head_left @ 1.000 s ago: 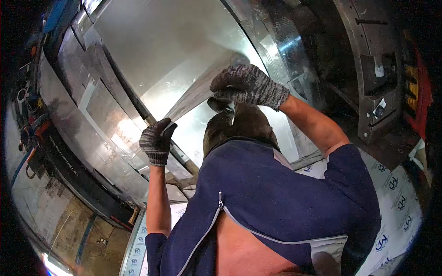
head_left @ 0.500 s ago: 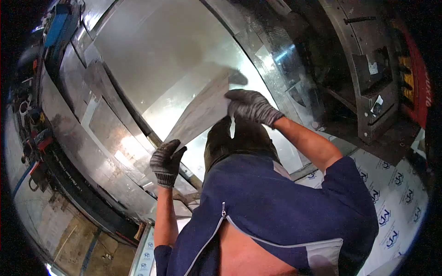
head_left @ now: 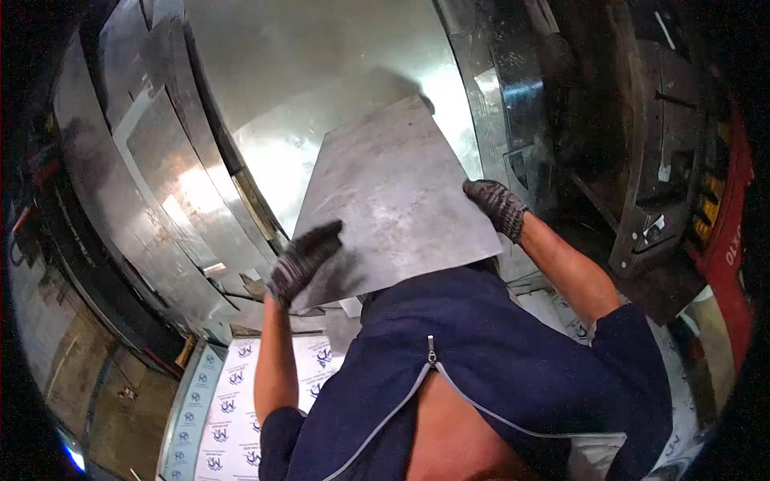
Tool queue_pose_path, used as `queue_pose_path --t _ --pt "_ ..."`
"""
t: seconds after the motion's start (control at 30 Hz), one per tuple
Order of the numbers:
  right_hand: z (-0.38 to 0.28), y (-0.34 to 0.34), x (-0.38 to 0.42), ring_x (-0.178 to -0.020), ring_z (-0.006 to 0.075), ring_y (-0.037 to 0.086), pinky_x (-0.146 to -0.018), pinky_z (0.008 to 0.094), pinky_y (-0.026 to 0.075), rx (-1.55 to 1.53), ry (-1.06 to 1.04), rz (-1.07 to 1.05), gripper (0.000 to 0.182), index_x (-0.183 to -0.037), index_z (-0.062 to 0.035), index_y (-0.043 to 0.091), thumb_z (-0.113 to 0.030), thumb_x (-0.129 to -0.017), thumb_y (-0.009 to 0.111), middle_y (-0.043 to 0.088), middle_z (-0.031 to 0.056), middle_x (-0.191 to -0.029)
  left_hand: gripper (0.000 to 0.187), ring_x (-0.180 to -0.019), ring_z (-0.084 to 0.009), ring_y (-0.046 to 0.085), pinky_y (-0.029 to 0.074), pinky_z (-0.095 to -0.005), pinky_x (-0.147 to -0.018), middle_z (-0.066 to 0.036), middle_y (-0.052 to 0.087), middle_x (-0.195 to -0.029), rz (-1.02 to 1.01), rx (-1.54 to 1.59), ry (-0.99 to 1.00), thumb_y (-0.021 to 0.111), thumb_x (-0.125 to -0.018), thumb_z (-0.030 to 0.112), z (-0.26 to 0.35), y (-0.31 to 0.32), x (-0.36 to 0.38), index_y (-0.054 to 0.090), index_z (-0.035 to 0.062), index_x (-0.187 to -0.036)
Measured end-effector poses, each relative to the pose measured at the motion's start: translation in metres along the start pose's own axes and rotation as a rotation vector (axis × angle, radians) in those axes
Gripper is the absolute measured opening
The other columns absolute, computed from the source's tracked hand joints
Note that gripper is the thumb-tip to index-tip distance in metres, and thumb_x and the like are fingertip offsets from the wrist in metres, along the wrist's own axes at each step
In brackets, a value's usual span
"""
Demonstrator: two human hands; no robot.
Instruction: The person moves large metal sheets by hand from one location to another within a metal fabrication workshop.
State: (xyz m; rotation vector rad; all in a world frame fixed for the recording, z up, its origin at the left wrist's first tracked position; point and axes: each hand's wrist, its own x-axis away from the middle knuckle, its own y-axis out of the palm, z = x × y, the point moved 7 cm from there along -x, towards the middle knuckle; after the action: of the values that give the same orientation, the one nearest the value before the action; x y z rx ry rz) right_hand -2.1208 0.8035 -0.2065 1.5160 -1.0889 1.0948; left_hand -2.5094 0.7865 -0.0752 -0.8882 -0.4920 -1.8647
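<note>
A flat grey metal sheet with a scuffed, stained face is tilted in front of my body. Its lower edge lies close to my waist. My left hand, in a dark striped knit glove, grips the left edge with its fingers over the top face. On the opposite side, my right hand, in a matching glove, closes round the right edge near the lower corner; its fingertips are partly hidden. Behind the held sheet lies a large shiny metal sheet.
Several metal strips and offcuts lie along the left. A dark steel machine frame stands at the right, beside a red body with lettering. Film-covered panels with printed logos are at the lower left.
The metal sheet has turned from nearly edge-on to showing its broad face. My right hand has moved right and down the sheet's side. The camera view has shifted too.
</note>
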Motion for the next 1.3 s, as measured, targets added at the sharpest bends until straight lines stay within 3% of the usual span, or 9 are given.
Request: queue_pose_path --t 0.13,0.3,0.4,0.5,0.57,0.87,1.1,1.17,1.3 --pt "0.002 -0.003 -0.021 -0.102 0.0354 0.065 -0.091 0.0397 0.051 1.14 -0.646 0.044 0.03 -0.112 -0.0016 0.064 -0.019 -0.104 0.041 0.067 0.0209 -0.111 0.08 -0.13 -0.0318 0.053 0.04 -0.0383 -0.109 -0.02 0.055 -0.14 0.233 -0.39 -0.417 0.061 -0.088 0.06 -0.172 -0.082 -0.037 0.051 0.0016 -0.141" --pt "0.047 -0.024 -0.057 -0.109 0.0327 0.064 -0.096 0.0384 0.049 0.726 -0.101 -0.006 0.033 -0.122 -0.0024 0.062 -0.019 -0.105 0.039 0.066 0.0197 -0.118 0.065 -0.121 -0.0274 0.056 0.042 -0.0377 -0.105 -0.018 0.059 -0.136 0.086 -0.15 -0.776 0.056 -0.094 0.05 -0.322 -0.065 -0.065 0.051 0.0052 -0.141" --pt "0.055 -0.026 -0.094 -0.083 0.0161 0.064 -0.077 0.033 0.053 0.71 -0.196 0.06 0.037 -0.102 -0.0029 0.07 -0.038 -0.097 0.062 0.07 0.0054 -0.095 0.057 -0.118 -0.0231 0.057 0.043 -0.0356 -0.103 -0.016 0.06 -0.135 0.13 0.133 -0.833 0.054 -0.098 0.047 -0.317 -0.041 -0.068 0.057 0.0044 -0.136" --pt "0.061 -0.031 -0.165 -0.09 0.0179 0.062 -0.085 0.0327 0.05 0.489 -0.075 -0.047 0.041 -0.104 -0.0014 0.07 -0.041 -0.097 0.06 0.07 0.0064 -0.101 0.054 -0.119 -0.0207 0.055 0.043 -0.034 -0.102 -0.01 0.062 -0.134 0.234 0.202 -0.757 0.051 -0.101 0.045 -0.369 -0.034 -0.086 0.06 0.0012 -0.131" --pt "0.046 -0.016 -0.183 -0.118 0.0264 0.056 -0.1 0.0374 0.045 0.439 0.207 0.19 0.064 -0.126 0.0042 0.061 -0.049 -0.091 0.065 0.063 0.0199 -0.125 0.059 -0.121 -0.022 0.054 0.043 -0.0355 -0.102 -0.012 0.061 -0.134 0.275 0.201 -0.724 0.056 -0.097 0.046 -0.392 -0.032 -0.093 0.06 -0.0029 -0.129" --pt "0.062 -0.037 -0.224 -0.102 0.0206 0.058 -0.096 0.0356 0.044 0.394 0.073 0.405 0.058 -0.12 0.0046 0.065 -0.047 -0.094 0.061 0.066 0.0121 -0.115 0.053 -0.089 -0.0247 0.062 0.048 -0.0428 -0.083 -0.014 0.072 -0.099 0.59 0.214 -0.693 0.063 -0.09 0.047 -0.449 -0.041 -0.088 0.072 -0.0042 -0.101" --pt "-0.021 -0.016 -0.205 -0.103 0.0202 0.057 -0.095 0.0334 0.044 0.339 -0.32 0.401 0.057 -0.119 0.0029 0.066 -0.049 -0.094 0.06 0.066 0.0096 -0.115 0.048 -0.094 -0.0314 0.066 0.049 -0.0411 -0.086 -0.018 0.072 -0.107 0.672 -0.07 -0.192 0.054 -0.097 0.042 -0.351 -0.11 -0.11 0.07 -0.0007 -0.111" --pt "-0.048 -0.021 -0.212 -0.101 0.0214 0.059 -0.094 0.0341 0.045 0.353 -0.301 0.425 0.063 -0.118 0.0043 0.066 -0.054 -0.094 0.057 0.068 0.0144 -0.112 0.051 -0.094 -0.0264 0.064 0.049 -0.0389 -0.086 -0.013 0.072 -0.108 0.819 -0.057 -0.443 0.053 -0.098 0.044 -0.259 -0.13 -0.094 0.068 -0.0017 -0.115" --pt "-0.112 -0.006 -0.174 -0.104 0.0221 0.06 -0.096 0.0333 0.045 0.386 -0.42 0.505 0.053 -0.122 0.0046 0.064 -0.043 -0.1 0.053 0.068 0.0124 -0.118 0.053 -0.089 -0.0196 0.062 0.049 -0.0355 -0.083 -0.009 0.072 -0.104 0.974 0.279 -0.285 0.055 -0.098 0.046 -0.209 -0.152 -0.083 0.068 -0.0021 -0.116"
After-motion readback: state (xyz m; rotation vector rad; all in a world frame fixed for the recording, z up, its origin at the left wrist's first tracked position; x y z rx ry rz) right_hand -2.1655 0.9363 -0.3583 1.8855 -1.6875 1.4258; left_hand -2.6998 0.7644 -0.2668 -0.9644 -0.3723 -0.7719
